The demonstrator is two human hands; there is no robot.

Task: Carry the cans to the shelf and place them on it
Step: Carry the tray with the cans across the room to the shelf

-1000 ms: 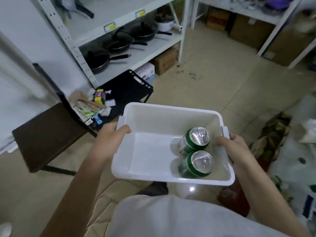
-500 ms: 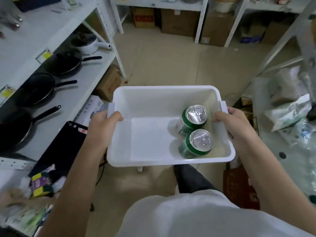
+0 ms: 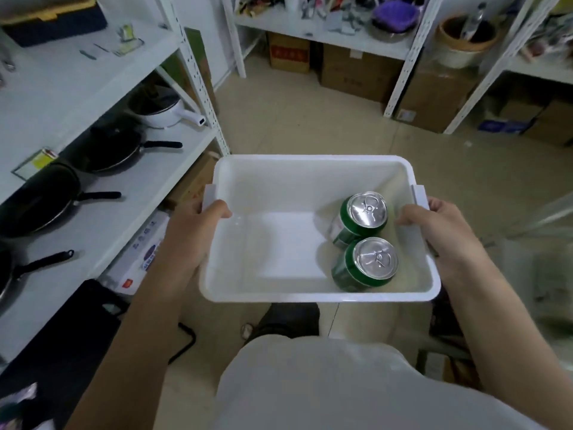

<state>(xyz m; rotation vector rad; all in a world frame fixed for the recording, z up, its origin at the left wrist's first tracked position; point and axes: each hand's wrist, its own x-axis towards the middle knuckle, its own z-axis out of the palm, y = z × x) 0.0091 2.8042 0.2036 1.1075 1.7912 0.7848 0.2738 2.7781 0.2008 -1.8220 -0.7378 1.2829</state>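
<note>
I hold a white plastic bin (image 3: pixel 279 169) level in front of my chest. My left hand (image 3: pixel 193 231) grips its left handle with the thumb over the rim, and my right hand (image 3: pixel 440 231) grips the right handle the same way. Two green cans with silver tops stand side by side in the bin's right half: the far can (image 3: pixel 361 217) and the near can (image 3: pixel 367 265), touching each other. A white metal shelf (image 3: pixel 93 193) runs along my left, and another white shelf (image 3: pixel 316 32) stands ahead across the floor.
Black frying pans (image 3: pixel 117 147) and a white pot (image 3: pixel 161 110) fill the left shelf's lower level. Cardboard boxes (image 3: pixel 356 72) sit under the far shelf. A black rack (image 3: pixel 62 330) is low at my left. Beige floor tiles (image 3: pixel 310 125) lie between me and the far shelf.
The view has swung right, from the left shelf and black rack toward the aisle and far shelving. The bin stays level in both hands and the cans keep their places.
</note>
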